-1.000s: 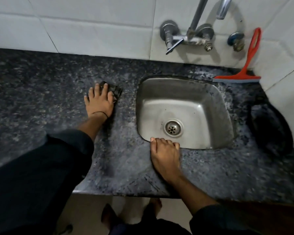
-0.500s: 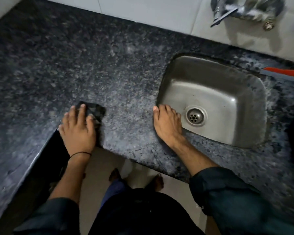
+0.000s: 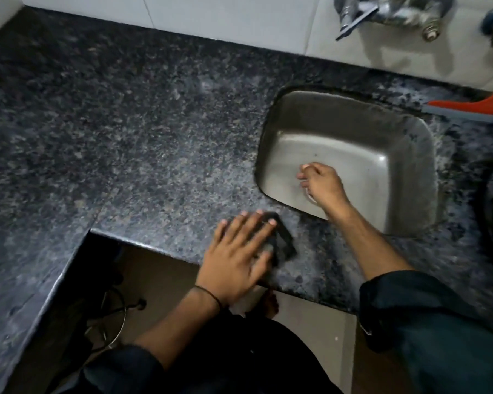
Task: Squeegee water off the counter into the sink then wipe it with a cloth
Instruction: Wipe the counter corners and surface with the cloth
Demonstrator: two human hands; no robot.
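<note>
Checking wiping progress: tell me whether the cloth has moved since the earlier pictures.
Yes. The cloth, under the left hand, has moved right along the counter's front edge, closer to the sink.

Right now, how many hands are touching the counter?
1. The left hand presses the dark cloth flat on the counter near its front edge. The right hand is over the sink instead.

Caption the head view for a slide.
Left hand presses a dark cloth flat on the granite counter; right hand reaches into the sink.
</note>
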